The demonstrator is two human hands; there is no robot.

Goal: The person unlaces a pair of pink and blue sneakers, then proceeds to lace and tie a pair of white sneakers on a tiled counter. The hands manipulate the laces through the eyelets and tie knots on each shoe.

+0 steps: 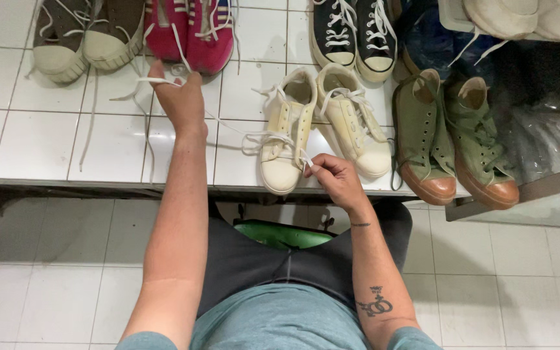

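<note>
The white lace [228,139] is running across the middle of the frame, from the cream shoe [284,139] at centre out toward the upper left, where the left hand [181,100] is pulling one end taut, its fingers curled closed around the strand. The right hand [335,178], just below and right of that shoe's toe, is pinching the other end between thumb and fingertips, the remaining fingers loosely folded. The shoe is lying on the white tiled ledge [34,146], toe toward the person, touching its partner [354,123] on the right. Green shoes [452,146] are sitting at the right, black ones [354,35] at top centre, pink ones [189,32] and grey ones [82,39] at the upper left, the grey pair trailing a loose lace [89,126] of its own. A likely risk is the long strand snagging on that loose lace or the pink pair, since the left hand is working right beside them; an uneven pull could also drag the shoe off the ledge's near edge or leave the two ends unequal.
</note>
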